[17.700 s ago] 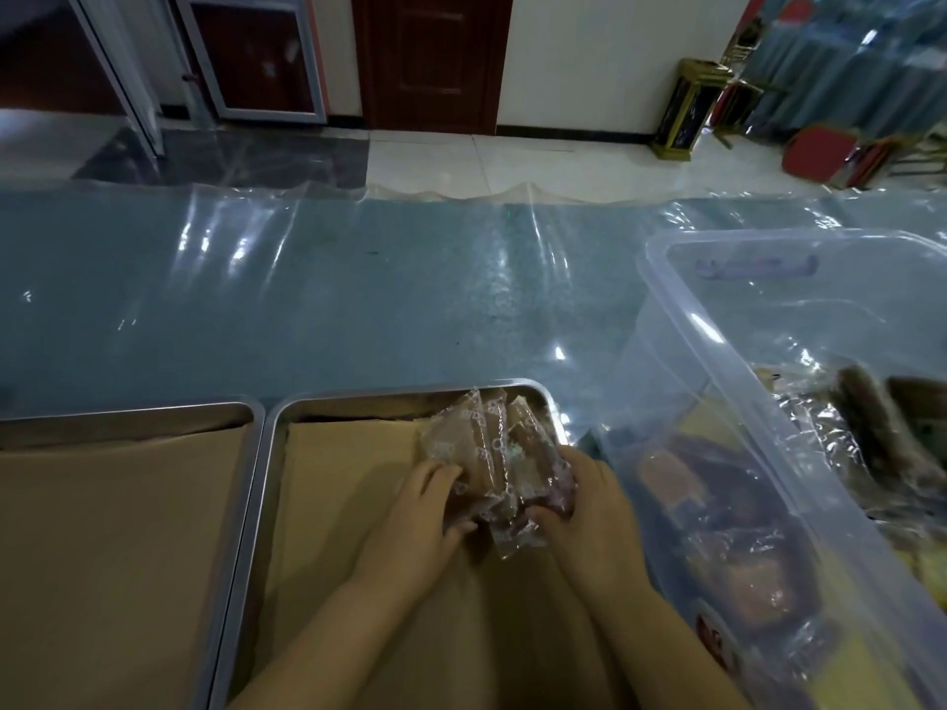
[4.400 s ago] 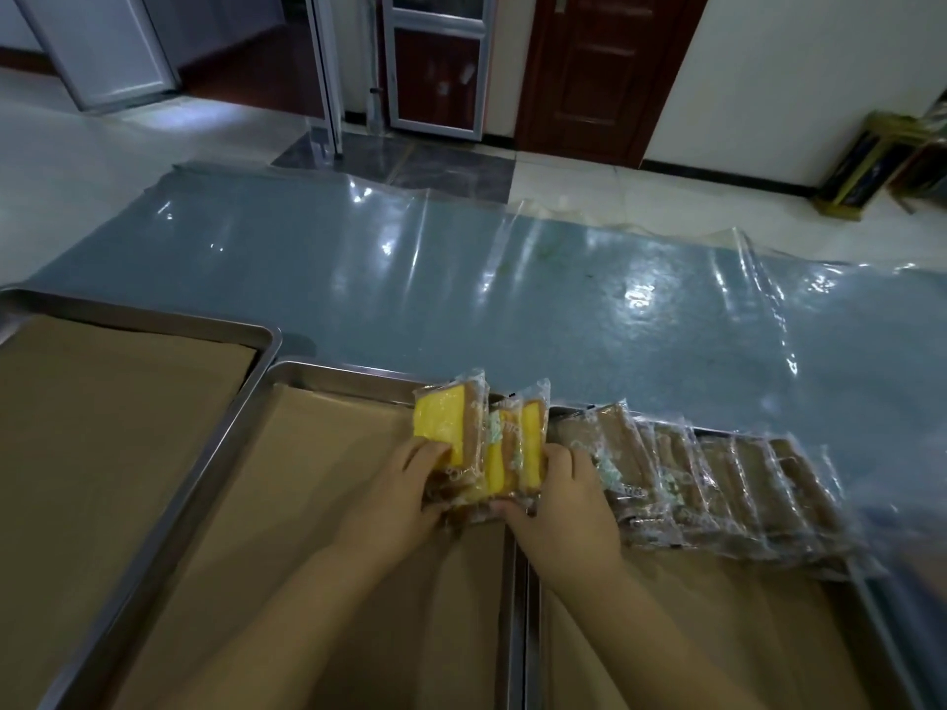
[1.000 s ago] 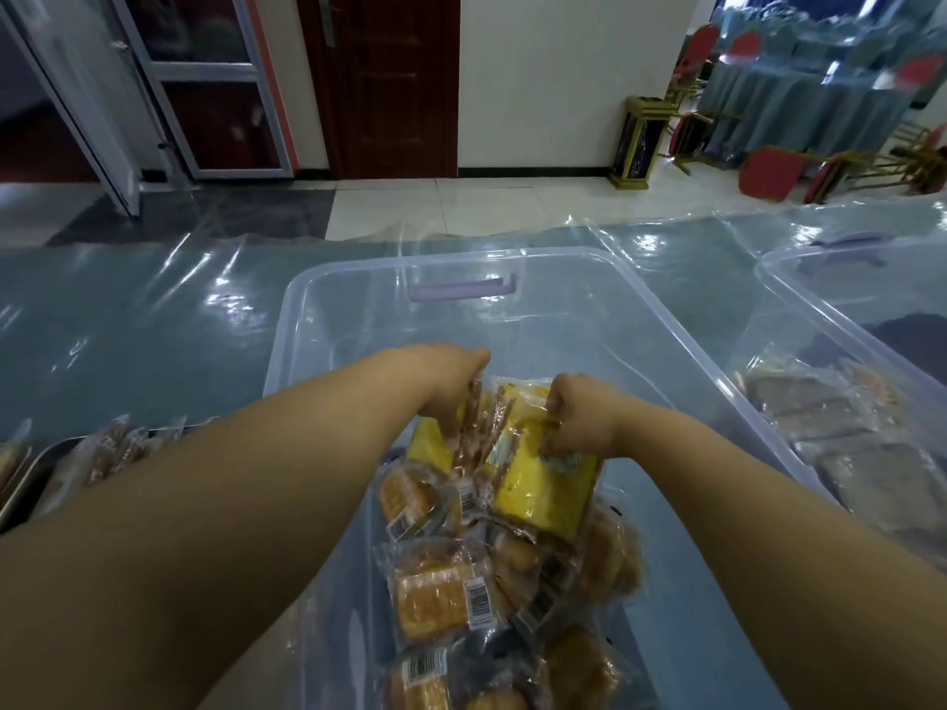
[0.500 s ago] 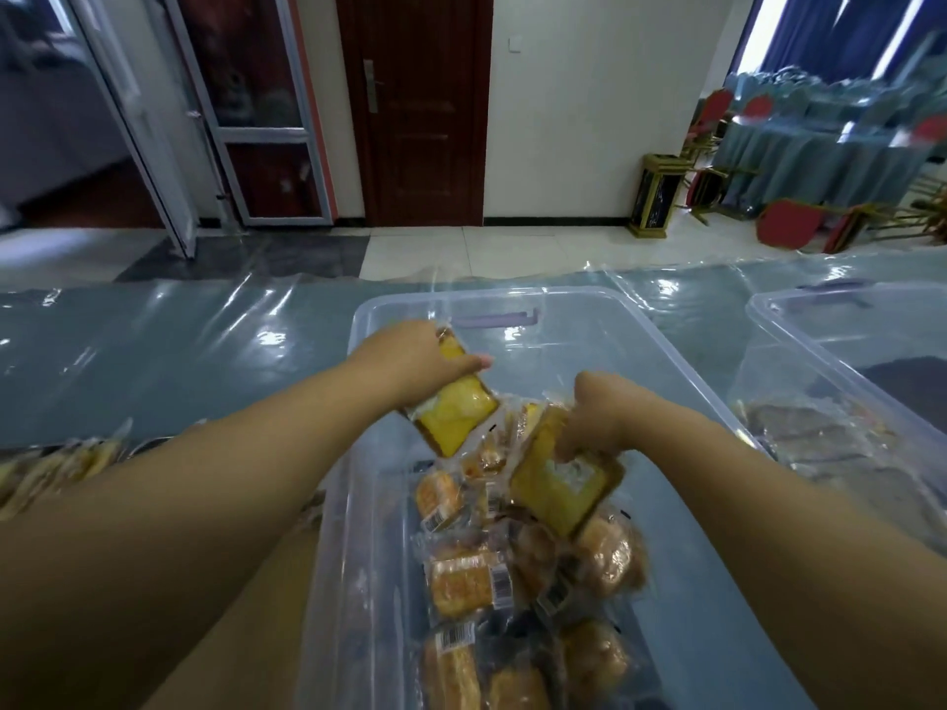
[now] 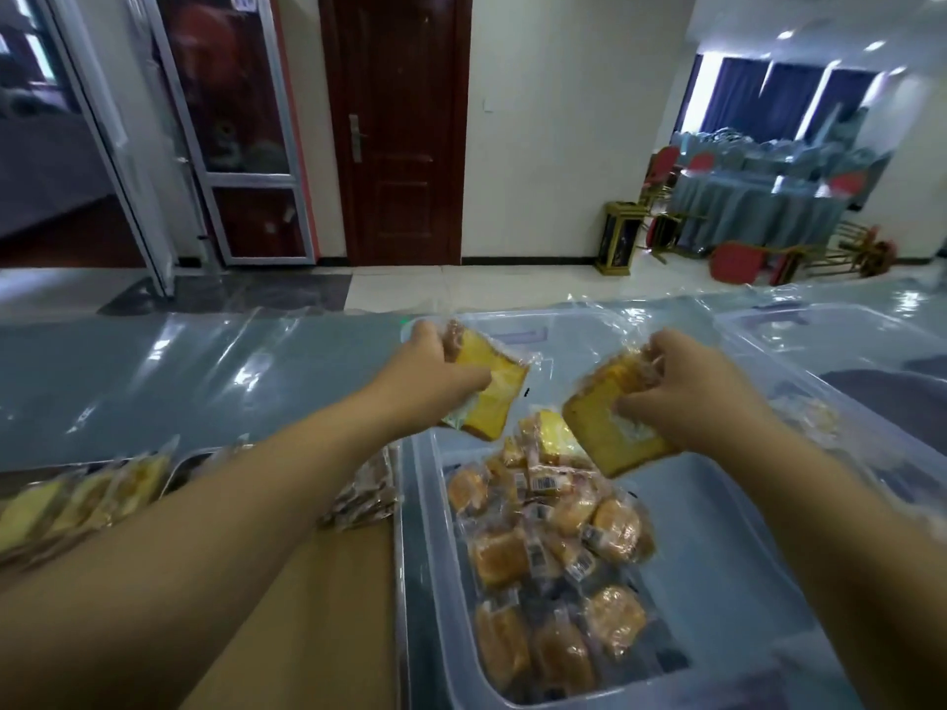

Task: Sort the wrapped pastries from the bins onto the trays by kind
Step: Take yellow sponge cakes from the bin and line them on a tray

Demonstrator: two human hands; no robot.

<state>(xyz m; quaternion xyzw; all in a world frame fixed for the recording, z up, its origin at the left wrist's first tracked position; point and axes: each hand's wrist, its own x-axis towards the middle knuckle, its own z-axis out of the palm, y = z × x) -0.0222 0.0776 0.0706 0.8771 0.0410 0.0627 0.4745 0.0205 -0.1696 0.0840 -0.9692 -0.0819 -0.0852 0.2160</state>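
Observation:
My left hand (image 5: 425,371) grips a wrapped yellow cake slice (image 5: 489,397) above the far left corner of a clear plastic bin (image 5: 738,581). My right hand (image 5: 681,386) grips a second wrapped yellow cake slice (image 5: 599,433) over the middle of the same bin. One more yellow slice (image 5: 551,435) and several wrapped orange-brown buns (image 5: 553,566) lie in the bin below. Left of the bin, a paper-lined tray (image 5: 333,607) holds a row of wrapped brown pastries (image 5: 366,491). Further left, wrapped yellow slices (image 5: 77,497) stand in a row.
A second clear bin (image 5: 840,351) with wrapped pastries stands at the right. The table carries a blue cloth under clear plastic sheet (image 5: 179,371). Beyond it are a tiled floor, a dark wooden door, a gold bin and red chairs.
Both hands have lifted out of the bin, each with a yellow cake slice, and moved apart. My view has tilted up, so more of the room shows.

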